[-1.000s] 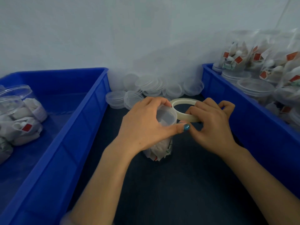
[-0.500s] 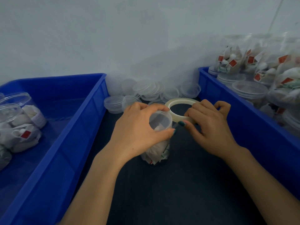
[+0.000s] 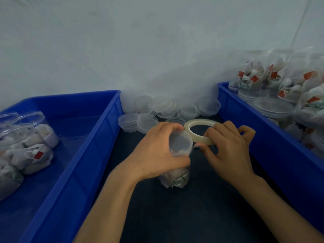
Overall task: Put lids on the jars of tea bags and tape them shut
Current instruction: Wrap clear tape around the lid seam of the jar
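Note:
A clear jar of tea bags (image 3: 176, 178) stands on the dark table between two blue bins, with a clear lid (image 3: 180, 143) on top. My left hand (image 3: 156, 153) grips the jar around its upper part and lid. My right hand (image 3: 228, 151) holds a pale roll of tape (image 3: 194, 125) right beside the lid, thumb and forefinger pinching near the lid's rim. The strip of tape itself is too clear to make out.
Loose clear lids (image 3: 166, 109) are heaped against the wall behind the jar. The left blue bin (image 3: 98, 137) holds lidded jars of tea bags (image 3: 28, 142). The right blue bin (image 3: 263, 130) is piled with more jars (image 3: 284, 95).
My left hand has turned slightly on the jar and its thumb has slid lower down the side. My right hand stays with the tape roll beside the lid.

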Demonstrator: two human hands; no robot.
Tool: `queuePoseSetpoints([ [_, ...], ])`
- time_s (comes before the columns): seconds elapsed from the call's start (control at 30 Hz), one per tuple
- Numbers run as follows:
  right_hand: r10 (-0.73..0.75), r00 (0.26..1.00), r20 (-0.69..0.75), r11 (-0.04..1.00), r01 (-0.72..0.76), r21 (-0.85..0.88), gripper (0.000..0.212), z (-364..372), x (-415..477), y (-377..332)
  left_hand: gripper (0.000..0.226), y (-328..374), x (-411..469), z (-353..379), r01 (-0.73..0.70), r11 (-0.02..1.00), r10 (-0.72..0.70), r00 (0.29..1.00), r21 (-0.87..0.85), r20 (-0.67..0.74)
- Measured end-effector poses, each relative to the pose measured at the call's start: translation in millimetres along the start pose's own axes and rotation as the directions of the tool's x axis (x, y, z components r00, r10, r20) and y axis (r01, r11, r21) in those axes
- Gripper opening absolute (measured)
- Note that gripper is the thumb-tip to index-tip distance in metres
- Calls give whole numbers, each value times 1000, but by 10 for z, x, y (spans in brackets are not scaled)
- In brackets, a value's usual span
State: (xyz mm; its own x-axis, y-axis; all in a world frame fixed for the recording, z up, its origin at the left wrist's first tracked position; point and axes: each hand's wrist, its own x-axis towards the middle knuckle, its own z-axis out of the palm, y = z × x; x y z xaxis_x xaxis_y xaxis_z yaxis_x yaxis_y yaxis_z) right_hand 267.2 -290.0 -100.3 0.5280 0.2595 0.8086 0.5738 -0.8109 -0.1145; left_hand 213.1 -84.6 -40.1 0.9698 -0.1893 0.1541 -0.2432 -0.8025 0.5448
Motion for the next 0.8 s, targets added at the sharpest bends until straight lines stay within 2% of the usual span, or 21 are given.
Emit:
queuePoseSetpoints([
  [0.13, -75, 991, 112, 991, 62, 119, 20, -1, 22, -8, 67, 154, 29, 198, 81, 954, -23, 980, 287, -200],
  [0.2, -82, 969, 234, 977, 31, 212, 19, -48, 51, 9, 63, 182, 47, 255, 80, 948, -3, 970, 307, -242],
  [0.3, -54, 884, 465, 945, -105, 310, 24, -93, 76, 45, 55, 124, 55, 249, 28, 967, 34, 971, 252, -235],
  [0.33, -69, 868, 492, 941, -108, 322, 27, -97, 78, 60, 52, 95, 51, 229, 3, 971, 53, 972, 241, -228],
  [0.47, -149, 913, 380, 953, 30, 300, 36, -166, 138, 148, 47, -2, 38, 105, -93, 986, 112, 985, 141, -131],
  [0.6, -180, 936, 304, 964, 107, 241, 40, -194, 159, 242, 49, -59, 29, 26, -134, 985, 142, 987, 107, -74],
  [0.8, -62, 975, 212, 990, 33, 137, 59, -91, 110, 195, 47, -48, 28, 39, -149, 986, 156, 983, 73, -99],
])
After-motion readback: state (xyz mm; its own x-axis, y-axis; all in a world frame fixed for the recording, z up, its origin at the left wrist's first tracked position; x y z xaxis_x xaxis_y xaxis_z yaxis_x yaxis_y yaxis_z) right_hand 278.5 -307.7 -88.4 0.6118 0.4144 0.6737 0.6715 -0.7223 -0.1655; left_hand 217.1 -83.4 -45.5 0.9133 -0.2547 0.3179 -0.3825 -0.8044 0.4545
